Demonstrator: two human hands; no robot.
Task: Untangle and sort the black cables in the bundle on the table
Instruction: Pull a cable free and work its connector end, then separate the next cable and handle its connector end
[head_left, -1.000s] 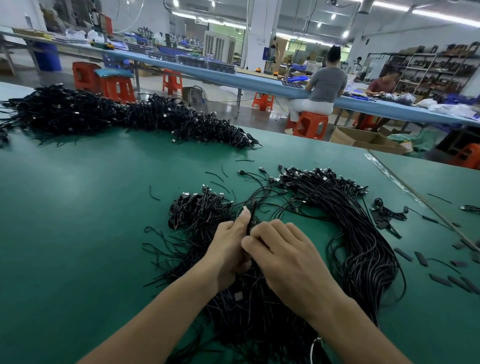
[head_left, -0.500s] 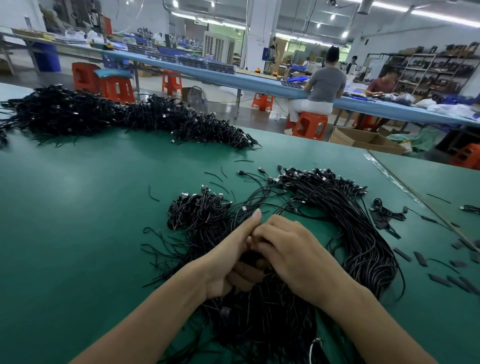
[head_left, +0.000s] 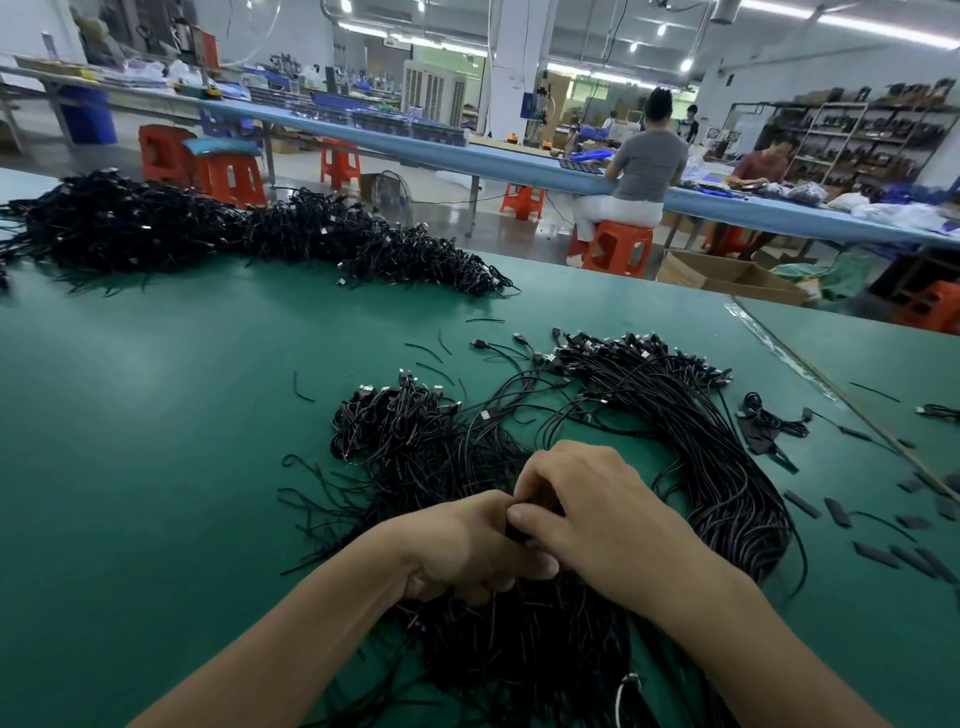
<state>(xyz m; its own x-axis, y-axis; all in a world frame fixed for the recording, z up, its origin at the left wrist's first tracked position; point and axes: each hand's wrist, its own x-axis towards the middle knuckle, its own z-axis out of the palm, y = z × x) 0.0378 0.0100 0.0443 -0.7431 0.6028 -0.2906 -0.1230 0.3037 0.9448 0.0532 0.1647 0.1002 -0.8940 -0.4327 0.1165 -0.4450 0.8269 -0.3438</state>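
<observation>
A tangled bundle of thin black cables (head_left: 415, 447) lies on the green table (head_left: 156, 467) in front of me. Its right side curves in a tidy arc of aligned cables (head_left: 717, 457) with plugs at the far end. My left hand (head_left: 467, 545) and my right hand (head_left: 597, 509) meet over the middle of the bundle. Both are closed on a small bunch of black cables pinched between their fingers. The cables under the hands are hidden.
A long heap of black cables (head_left: 234, 234) stretches across the far left of the table. Small black pieces (head_left: 883, 551) and a coiled cable (head_left: 769, 421) lie at the right. A table seam (head_left: 810, 364) runs diagonally at right. People sit at a blue bench (head_left: 644, 171) beyond.
Both hands have drawn back toward me and lower onto the bundle. The left thumb, raised a second ago, is now folded down against the right hand.
</observation>
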